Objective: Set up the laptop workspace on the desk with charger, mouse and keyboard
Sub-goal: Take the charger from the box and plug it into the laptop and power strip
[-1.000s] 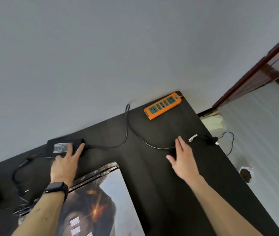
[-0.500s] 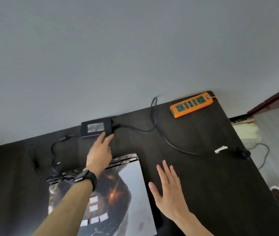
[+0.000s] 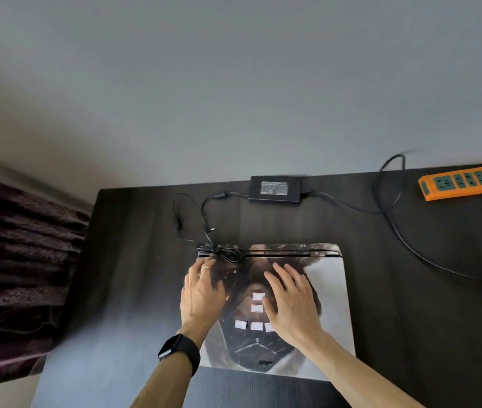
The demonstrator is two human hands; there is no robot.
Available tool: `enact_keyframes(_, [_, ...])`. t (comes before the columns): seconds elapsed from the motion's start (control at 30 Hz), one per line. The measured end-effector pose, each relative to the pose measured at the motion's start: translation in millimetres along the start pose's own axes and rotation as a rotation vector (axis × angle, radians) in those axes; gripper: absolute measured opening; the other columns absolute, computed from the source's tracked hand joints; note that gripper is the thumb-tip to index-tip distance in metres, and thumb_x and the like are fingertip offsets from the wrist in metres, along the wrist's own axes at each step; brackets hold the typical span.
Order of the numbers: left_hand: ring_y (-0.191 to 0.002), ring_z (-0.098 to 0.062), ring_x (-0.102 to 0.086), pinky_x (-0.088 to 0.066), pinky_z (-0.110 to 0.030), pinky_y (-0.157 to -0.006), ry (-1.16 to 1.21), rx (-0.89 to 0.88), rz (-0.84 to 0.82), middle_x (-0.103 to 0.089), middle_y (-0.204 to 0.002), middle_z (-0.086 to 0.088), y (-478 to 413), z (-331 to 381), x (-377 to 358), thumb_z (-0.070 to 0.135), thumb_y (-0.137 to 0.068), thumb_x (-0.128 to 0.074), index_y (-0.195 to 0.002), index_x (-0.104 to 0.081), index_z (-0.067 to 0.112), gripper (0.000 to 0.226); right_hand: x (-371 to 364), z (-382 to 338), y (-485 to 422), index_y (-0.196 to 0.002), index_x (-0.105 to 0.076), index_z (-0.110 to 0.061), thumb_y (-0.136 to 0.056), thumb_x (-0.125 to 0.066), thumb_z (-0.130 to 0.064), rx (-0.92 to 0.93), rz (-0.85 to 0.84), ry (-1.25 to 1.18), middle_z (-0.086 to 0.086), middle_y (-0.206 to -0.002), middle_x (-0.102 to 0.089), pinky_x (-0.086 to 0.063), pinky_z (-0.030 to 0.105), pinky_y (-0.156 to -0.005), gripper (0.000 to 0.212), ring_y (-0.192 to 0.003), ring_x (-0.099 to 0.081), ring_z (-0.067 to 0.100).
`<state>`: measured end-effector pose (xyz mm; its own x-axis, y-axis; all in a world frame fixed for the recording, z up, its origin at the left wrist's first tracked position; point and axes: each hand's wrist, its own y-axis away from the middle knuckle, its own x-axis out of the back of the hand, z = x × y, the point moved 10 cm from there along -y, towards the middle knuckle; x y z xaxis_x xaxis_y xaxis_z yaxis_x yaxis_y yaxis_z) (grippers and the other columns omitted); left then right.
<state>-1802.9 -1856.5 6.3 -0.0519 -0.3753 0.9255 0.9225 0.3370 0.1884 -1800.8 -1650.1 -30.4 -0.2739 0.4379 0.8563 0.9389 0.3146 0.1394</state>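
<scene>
i see the charger brick (image 3: pixel 275 189) and power strip (image 3: pixel 466 184) behind the closed laptop (image 3: pixel 331 290), cable bundle (image 3: pixel 225 254) on its hinge; left hand (image 3: pixel 201 298) and right hand (image 3: pixel 289 301) lie flat on it, empty.

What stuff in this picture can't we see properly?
Head view:
The orange power strip: its right end is cut off by the frame edge.
The charger brick: its label is too small and blurred to read.
The laptop lid: the left hand and right hand cover part of its picture.
The charger cable: its far end leaves the frame on the right.
</scene>
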Motion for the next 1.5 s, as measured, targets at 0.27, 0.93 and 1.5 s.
enact_keyframes(0.27, [-0.127, -0.035, -0.044, -0.043, -0.051, -0.097, -0.01, 0.078, 0.079, -0.041, -0.144, -0.012, -68.8, -54.7, 7.7, 0.008, -0.086, -0.056, -0.145, -0.04, 0.015, 0.062, -4.9, -58.1, -80.1, -0.14, -0.049, -0.022, -0.089, -0.064, -0.048, 0.077, 0.012, 0.045, -0.003, -0.138, -0.056, -0.052, 0.04, -0.088, 0.06, -0.118, -0.053, 0.026])
enact_keyframes(0.93, [-0.101, -0.017, -0.058, -0.052, -0.04, -0.083, 0.156, -0.281, 0.074, -0.063, -0.111, 0.01, -157.3, -88.3, 20.2, 0.022, -0.086, -0.061, -0.123, -0.057, 0.024, 0.037, -27.1, -40.8, -135.8, -0.109, -0.068, -0.023, -0.095, -0.044, -0.05, 0.03, 0.153, -0.056, -0.008, -0.107, -0.068, -0.044, 0.033, -0.09, 0.038, -0.101, -0.048, 0.022])
enact_keyframes(1.5, [-0.104, -0.03, -0.061, -0.048, -0.044, -0.087, -0.466, -0.908, 0.215, -0.062, -0.118, -0.008, -192.0, -49.9, 19.1, 0.028, -0.087, -0.07, -0.122, -0.063, 0.023, 0.036, -40.3, -68.0, -201.0, -0.118, -0.067, -0.022, -0.098, -0.058, -0.034, 0.079, 0.157, -0.001, -0.002, -0.117, -0.065, -0.052, 0.038, -0.089, 0.025, -0.111, -0.053, 0.024])
